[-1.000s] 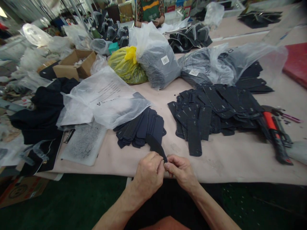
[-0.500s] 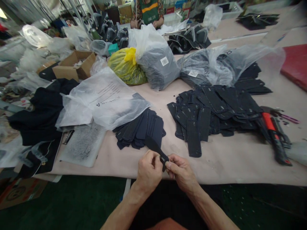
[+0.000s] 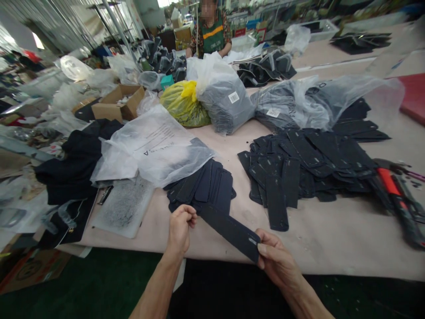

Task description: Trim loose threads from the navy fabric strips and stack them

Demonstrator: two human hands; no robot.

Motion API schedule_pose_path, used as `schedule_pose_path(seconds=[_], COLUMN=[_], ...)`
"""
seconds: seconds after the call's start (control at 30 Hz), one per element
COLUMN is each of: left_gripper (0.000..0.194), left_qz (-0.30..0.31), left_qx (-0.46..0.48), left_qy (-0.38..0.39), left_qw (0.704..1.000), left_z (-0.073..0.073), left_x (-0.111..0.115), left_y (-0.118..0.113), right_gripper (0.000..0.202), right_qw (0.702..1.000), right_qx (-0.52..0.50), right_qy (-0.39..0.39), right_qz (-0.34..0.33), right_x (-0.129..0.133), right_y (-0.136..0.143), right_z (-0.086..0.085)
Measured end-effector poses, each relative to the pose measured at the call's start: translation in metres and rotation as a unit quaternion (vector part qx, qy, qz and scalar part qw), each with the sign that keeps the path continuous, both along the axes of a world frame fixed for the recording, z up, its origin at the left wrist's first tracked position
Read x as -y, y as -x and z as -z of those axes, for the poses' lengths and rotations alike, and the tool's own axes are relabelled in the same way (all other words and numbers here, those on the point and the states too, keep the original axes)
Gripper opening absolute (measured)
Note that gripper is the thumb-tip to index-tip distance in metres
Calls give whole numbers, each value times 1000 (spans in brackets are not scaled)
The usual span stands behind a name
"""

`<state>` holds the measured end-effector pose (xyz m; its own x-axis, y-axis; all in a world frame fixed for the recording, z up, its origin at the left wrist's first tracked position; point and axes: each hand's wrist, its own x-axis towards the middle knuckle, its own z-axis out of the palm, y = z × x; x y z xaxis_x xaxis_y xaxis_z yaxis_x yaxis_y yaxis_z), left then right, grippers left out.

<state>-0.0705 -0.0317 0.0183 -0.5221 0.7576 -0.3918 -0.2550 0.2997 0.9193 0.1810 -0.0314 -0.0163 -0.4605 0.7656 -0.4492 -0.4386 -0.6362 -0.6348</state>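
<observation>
My right hand [image 3: 277, 254] pinches the near right end of a dark navy fabric strip [image 3: 229, 228] between thumb and fingers. The strip is rounded at its ends, and a small pale mark like a slot shows by my thumb. It slants up and left above the table's front edge. At its far left end my left hand [image 3: 181, 226] is closed, fingers curled together; what they hold, if anything, is hidden. Just behind lies a fanned pile of similar strips [image 3: 207, 184], partly under a clear plastic bag [image 3: 159, 146]. A larger heap of strips [image 3: 308, 164] lies to the right.
A grey-speckled white board [image 3: 122, 208] lies left on the pink tabletop [image 3: 206, 248]. Filled bags [image 3: 229, 97], a yellow bag [image 3: 182, 104] and an open cardboard box [image 3: 116, 104] stand behind. A red-and-black handled tool [image 3: 395, 195] lies right. Across the table is a person [image 3: 212, 37].
My hands have moved apart, left hand leftward and right hand rightward. The strip, bent between them before, is now stretched out flat. The view has tilted up slightly.
</observation>
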Motion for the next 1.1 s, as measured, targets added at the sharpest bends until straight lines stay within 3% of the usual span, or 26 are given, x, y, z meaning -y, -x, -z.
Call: schedule_pose_path(seconds=[0.17,0.3,0.47,0.63,0.87,0.97,1.03,1.1], left_gripper=[34,35,35,35,38,33,26,16], left_qz=[73,111,130,174,190,200,204,205], left_qx=[-6,43,92,140,350,289,139,-80], left_qy=[70,67,62,70,104,101,69,-6], left_qw=[995,991,985,972,911,931,967,976], left_z=[2,-3,-13,-18,-5,3,3,0], left_x=[-2,-1,2,7,11,13,14,15], left_y=[-7,-15,-32,-53,-56,-57,-59,-60], right_gripper=[26,27,53,27,25,25,25,26], right_qw=[999,987,967,972,981,985,985,984], right_qx=[3,10,-2,38,11,31,61,97], right_qy=[-15,-89,-125,-78,-67,-51,-44,-48], right_qz=[-50,-133,-221,-217,-183,-162,-152,-143], right_x=[7,0,-23,-32,-24,-21,-20,-19], right_y=[-9,-18,-18,11,27,25,25,26], right_z=[3,-6,-28,-30,-19,-19,-20,-21])
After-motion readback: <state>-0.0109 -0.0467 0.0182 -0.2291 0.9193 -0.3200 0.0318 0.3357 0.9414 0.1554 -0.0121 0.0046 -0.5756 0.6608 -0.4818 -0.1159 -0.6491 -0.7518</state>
